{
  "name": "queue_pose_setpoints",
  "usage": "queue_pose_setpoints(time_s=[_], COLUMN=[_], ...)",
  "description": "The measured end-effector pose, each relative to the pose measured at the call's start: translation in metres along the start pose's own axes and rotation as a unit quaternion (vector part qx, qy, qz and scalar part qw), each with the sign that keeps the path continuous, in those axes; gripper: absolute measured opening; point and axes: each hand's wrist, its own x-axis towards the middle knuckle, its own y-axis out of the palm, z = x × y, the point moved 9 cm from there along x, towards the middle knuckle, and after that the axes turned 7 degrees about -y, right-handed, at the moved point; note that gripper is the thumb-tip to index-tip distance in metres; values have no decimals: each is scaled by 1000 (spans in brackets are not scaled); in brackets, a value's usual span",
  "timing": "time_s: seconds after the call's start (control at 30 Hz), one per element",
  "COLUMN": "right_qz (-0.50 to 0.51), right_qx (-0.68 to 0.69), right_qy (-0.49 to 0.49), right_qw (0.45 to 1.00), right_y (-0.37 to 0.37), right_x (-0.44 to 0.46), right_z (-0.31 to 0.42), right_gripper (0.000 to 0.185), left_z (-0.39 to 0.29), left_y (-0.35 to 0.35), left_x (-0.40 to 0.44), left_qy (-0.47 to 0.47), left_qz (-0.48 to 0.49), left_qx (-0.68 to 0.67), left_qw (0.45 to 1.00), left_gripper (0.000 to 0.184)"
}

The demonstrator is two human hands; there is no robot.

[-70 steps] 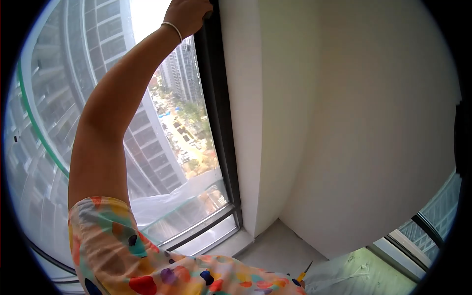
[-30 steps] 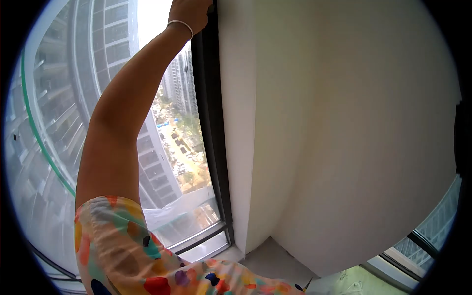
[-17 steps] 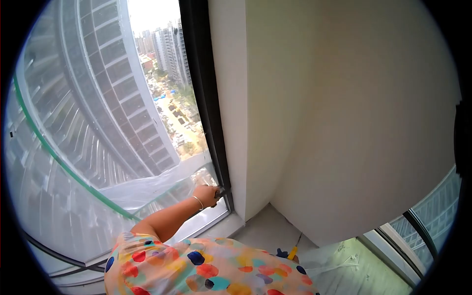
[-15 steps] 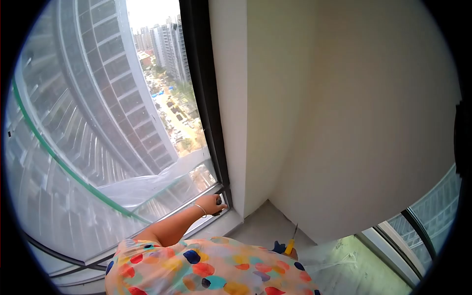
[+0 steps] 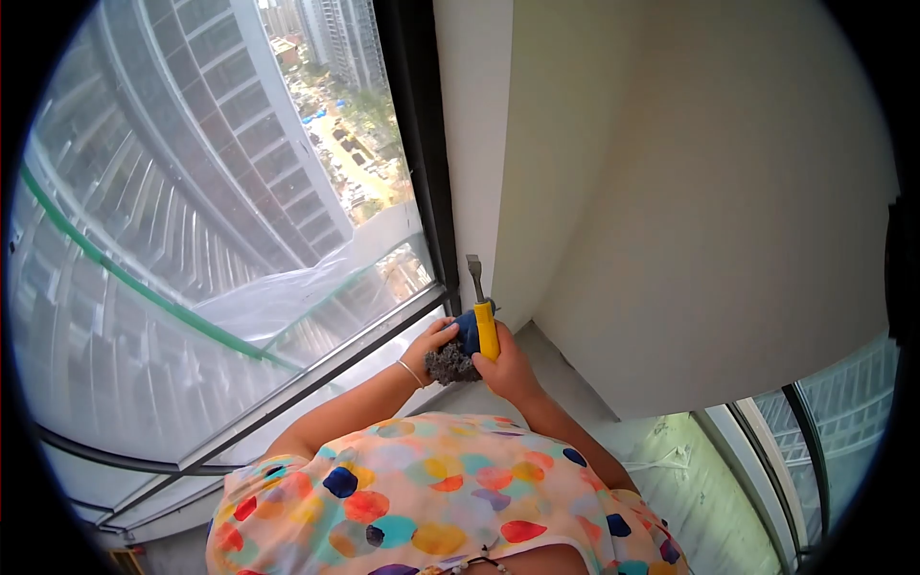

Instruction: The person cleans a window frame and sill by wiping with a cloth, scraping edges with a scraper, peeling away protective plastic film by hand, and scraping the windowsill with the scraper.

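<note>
In front of my chest, beside the window corner, my two hands are close together. My left hand is closed around a grey, curly steel wool scrubber. My right hand grips a scraper with a yellow handle; its flat, chisel-like metal blade points up and away from me. A bunched dark blue cloth sits between the hands, with the left fingertips on it. Whether the right fingers also hold the cloth is hidden behind the handle.
To the left is a large window with a dark upright frame and a lower rail. A pale wall stands ahead and right. Clear plastic film lies on the floor at the lower right, near another window.
My left hand has come back from the window frame's lower corner. My right hand has risen from low on the right with the scraper and blue cloth, meeting the left. The view has tilted down.
</note>
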Motion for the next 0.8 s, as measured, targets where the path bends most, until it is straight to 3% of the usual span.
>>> queue_pose_setpoints(time_s=[0.07,0.1,0.13,0.2,0.27,0.33,0.4,0.53,0.57,0.6,0.63,0.67,0.77,0.8], right_qz=[-28,34,75,78,38,57,40,-67,-110,-134,-166,-192,-266,-290], right_qx=[2,33,87,-8,-24,13,22,121,138,151,146,126,140,148], right_qy=[-81,-18,-26,-100,-136,-42,-29,32,33,41,53,80,121,124], right_qw=[996,999,993,992,990,997,999,990,984,979,974,970,946,937], right_y=[-4,8,19,36,33,25,18,-22,-36,-52,-67,-80,-98,-101], right_x=[7,4,1,-4,-9,-15,-26,-59,-68,-76,-87,-97,-136,-145], right_z=[18,13,23,33,43,39,28,7,-1,-4,-9,-11,-70,-85], right_gripper=[60,62,60,56,54,52,50,43,41,40,39,37,40,41], left_z=[-11,-13,-11,-7,12,2,-5,5,-16,-51,-100,-134,-237,-270], left_y=[-12,-18,-13,-7,-9,2,-6,-58,-77,-104,-43,40,135,177], left_x=[-10,-19,-22,-26,-18,-36,-47,-36,-37,-21,-47,-87,-147,-177], left_qy=[53,78,82,95,20,-1,-21,-165,-103,-26,130,268,389,511], left_qz=[-58,-131,-136,-144,-48,-71,-158,-97,-194,-247,-255,-239,-348,-353], left_qx=[-51,-65,-67,-68,-137,-46,39,88,206,466,689,837,715,669], left_qw=[996,986,985,983,989,996,986,978,953,849,666,413,465,409], left_gripper=[30,29,29,28,29,29,28,38,36,33,30,28,25,22])
